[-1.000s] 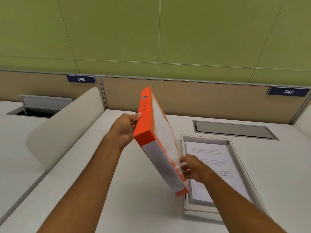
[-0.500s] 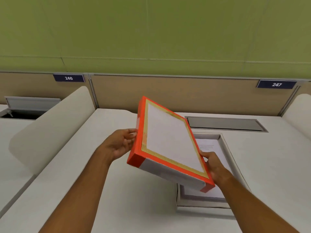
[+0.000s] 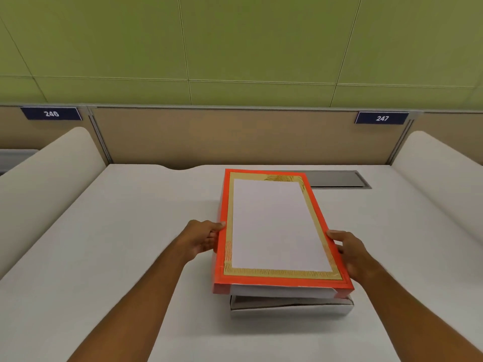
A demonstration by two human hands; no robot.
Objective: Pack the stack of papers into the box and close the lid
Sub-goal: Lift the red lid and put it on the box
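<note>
Nearly shut: both hands lower the lid [image 3: 277, 228] over the box [image 3: 290, 307], whose front wall shows just below the fingers.

Left hand [image 3: 202, 239] and right hand [image 3: 349, 250] clamp the lid's long edges, thumbs on top and fingers curled under the rim; the papers are hidden beneath, presumably inside. The lid looks like stiff, smooth card, orange-bordered with a straw-coloured frame round a plain white panel; the box is a shallow white rectangle. Its near edge sits a little askew under the lid, so a rim could catch a wall, buckle it or pinch the fingertips beneath.
</note>
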